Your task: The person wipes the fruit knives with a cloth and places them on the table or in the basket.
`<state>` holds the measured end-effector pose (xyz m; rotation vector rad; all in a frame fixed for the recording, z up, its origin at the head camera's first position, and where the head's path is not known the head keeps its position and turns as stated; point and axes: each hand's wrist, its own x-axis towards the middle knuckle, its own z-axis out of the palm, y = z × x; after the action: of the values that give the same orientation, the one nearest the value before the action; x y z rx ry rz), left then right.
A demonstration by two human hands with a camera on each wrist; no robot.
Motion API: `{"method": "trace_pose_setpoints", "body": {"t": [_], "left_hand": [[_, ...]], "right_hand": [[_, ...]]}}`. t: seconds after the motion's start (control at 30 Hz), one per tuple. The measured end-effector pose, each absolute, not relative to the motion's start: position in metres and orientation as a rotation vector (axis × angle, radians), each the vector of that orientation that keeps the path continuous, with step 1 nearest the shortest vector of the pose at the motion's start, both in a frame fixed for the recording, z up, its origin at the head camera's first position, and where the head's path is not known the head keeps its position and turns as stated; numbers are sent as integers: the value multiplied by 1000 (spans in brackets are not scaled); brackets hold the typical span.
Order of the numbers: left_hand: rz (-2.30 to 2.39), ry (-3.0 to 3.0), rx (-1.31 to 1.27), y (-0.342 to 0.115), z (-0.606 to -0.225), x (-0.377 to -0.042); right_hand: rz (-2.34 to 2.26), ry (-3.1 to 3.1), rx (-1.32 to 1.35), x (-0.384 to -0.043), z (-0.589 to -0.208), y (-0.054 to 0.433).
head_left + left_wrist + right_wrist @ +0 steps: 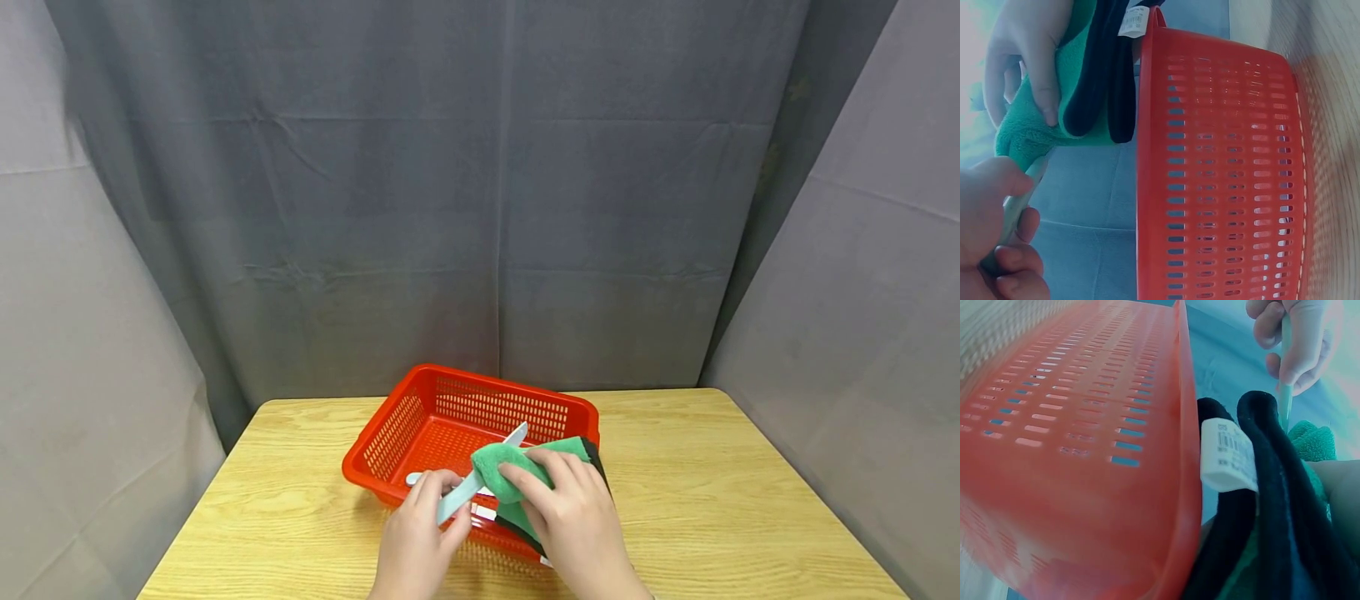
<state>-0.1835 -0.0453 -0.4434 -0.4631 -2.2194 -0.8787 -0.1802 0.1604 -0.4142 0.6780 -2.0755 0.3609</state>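
My left hand (414,533) pinches the handle of a pale blue knife (457,498) between thumb and fingers. The knife slants up to the right, and its whitish tip pokes out beyond a green cloth (497,468) folded around its middle. My right hand (576,517) grips that cloth over the knife. Black edging borders the cloth, and a white label (1229,453) hangs from it in the right wrist view. Both hands are at the near side of a red plastic basket (487,379), with the knife above its near rim.
Inside the basket lies a white, rounded utensil end (413,478); the rest of it is mostly hidden by the hands. The basket stands on a light wooden table (720,492). Grey curtains (375,208) hang behind the table and at both sides.
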Motion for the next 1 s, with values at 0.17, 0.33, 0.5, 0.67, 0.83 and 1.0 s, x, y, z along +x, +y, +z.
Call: {"method": "trace_pose_setpoints", "body": {"t": [0.17, 0.33, 0.5, 0.67, 0.83, 1.0], "left_hand": [[-874, -2211, -470, -46, -442, -183], [-879, -2204, -479, -46, -442, -182], [-882, -2194, -486, -46, -441, -181], [-872, -2174, -493, -46, -441, -181], [-867, -2157, -497, -46, -440, -181], [-889, -2165, -467, -46, -440, -181]], "right_hand": [[339, -2094, 612, -182, -414, 163], [343, -2097, 556, -183, -413, 168], [360, -2093, 527, -186, -412, 173], [366, -2089, 508, -189, -411, 177], [357, -2082, 481, -190, -410, 180], [350, -2102, 419, -190, -409, 182]]}}
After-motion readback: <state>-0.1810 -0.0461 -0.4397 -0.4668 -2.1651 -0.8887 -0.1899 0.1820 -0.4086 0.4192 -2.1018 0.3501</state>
